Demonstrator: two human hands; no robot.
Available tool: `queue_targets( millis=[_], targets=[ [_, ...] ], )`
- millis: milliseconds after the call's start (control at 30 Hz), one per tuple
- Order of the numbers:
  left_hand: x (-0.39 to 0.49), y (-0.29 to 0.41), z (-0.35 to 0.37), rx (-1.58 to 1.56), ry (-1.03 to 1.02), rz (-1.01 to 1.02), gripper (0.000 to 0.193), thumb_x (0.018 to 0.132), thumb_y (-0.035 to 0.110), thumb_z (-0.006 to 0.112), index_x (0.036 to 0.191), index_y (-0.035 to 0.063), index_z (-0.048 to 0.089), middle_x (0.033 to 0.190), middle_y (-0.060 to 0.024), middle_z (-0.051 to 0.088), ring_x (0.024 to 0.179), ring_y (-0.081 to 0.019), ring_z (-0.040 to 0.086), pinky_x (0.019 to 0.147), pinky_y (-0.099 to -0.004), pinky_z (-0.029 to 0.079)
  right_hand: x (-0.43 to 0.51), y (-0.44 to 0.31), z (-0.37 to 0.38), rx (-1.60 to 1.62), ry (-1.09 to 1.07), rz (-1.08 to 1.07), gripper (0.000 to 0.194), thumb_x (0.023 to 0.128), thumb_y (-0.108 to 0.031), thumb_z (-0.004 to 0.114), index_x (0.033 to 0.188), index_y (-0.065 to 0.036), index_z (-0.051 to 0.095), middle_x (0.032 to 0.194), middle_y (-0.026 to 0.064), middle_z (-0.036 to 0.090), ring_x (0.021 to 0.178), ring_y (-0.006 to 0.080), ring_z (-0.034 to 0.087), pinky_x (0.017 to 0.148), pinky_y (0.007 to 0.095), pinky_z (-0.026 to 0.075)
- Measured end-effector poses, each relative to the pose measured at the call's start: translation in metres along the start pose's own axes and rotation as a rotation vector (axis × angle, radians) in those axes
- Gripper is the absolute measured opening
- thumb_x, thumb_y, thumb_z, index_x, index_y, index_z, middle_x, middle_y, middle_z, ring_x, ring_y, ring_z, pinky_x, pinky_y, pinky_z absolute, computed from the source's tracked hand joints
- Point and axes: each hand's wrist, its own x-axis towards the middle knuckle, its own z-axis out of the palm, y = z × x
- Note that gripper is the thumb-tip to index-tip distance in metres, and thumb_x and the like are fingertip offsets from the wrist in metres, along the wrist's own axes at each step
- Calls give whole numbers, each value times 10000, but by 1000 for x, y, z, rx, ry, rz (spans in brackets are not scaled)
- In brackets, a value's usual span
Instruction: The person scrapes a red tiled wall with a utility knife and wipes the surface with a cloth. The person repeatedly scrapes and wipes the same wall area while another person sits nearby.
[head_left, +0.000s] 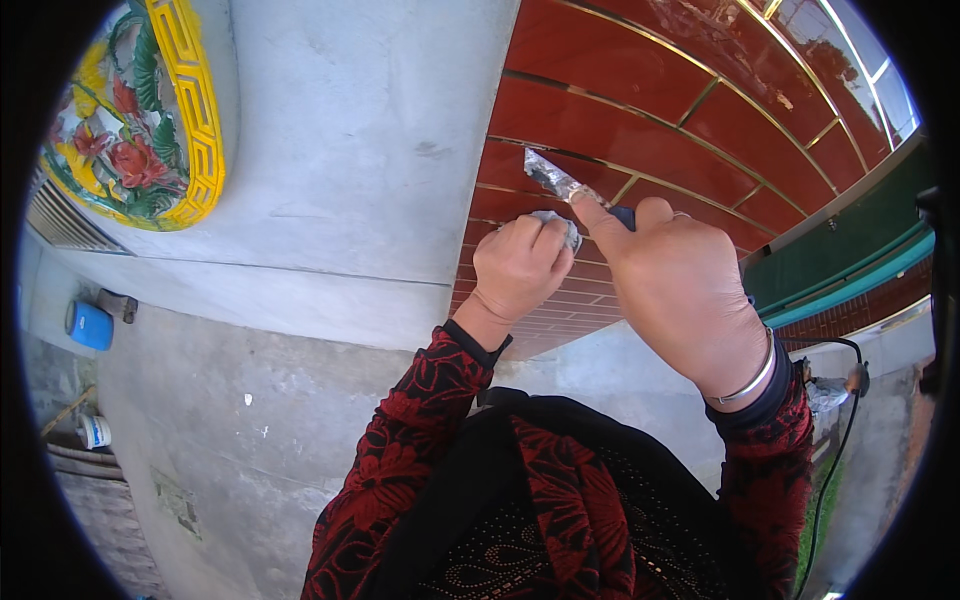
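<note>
In my right hand (675, 277) is a scraper-like blade tool (553, 174) with a dark handle. Its smeared metal blade points up and left, close to a joint of the red tiled wall (600, 124); whether it touches the tile I cannot tell. The index finger lies along the blade. My left hand (521, 262) is closed around a crumpled greyish-white wad (562, 225), perhaps a rag, held at the wall just below the blade. Shiny gold-toned lines (701, 101) run between the tiles. Part of the tool's handle is hidden inside my right fist.
A smooth grey wall (360, 135) meets the tiles at a vertical edge. A painted floral relief with a yellow border (206, 157) is at upper left. On the concrete floor (262, 427) stand a blue barrel (91, 326) and a white bucket (96, 433). A black cable (832, 457) hangs at right.
</note>
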Motion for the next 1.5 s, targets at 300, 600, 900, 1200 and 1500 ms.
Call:
queue_targets(
  millis=[300,600,900,1200,1500],
  targets=[
    [0,1,1,4,-6,-17,275,613,144,704,868,121,604,750,-14,536,600,-179,570,498,-286,458,-3,3,0,40,37,18,481,734,-48,617,1209,-121,605,640,44,463,512,160,526,439,263,401],
    [-1,3,-1,22,-39,-44,284,610,145,706,875,124,606,766,-17,545,599,-186,572,509,-287,465,1,5,1,131,147,-57,459,750,-47,609,1203,-117,607,625,45,456,477,159,499,419,266,377],
    [0,6,-4,51,-78,-65,282,616,148,703,878,124,602,763,-13,529,616,-184,569,504,-296,462,7,2,3,88,88,-36,449,742,-55,614,1188,-99,606,633,39,455,517,152,530,444,266,399],
    [1,6,-4,44,-58,-61,274,621,140,697,875,116,599,754,-15,525,591,-188,562,495,-296,459,7,2,7,122,191,-84,480,738,-45,611,1214,-96,593,636,46,454,514,156,521,451,267,406],
    [1,8,-6,38,-76,-88,276,618,134,696,877,118,604,770,-18,542,598,-189,575,503,-294,470,11,0,4,148,154,-107,497,728,-58,605,1222,-28,566,726,109,570,598,205,608,481,276,478]
  ],
)
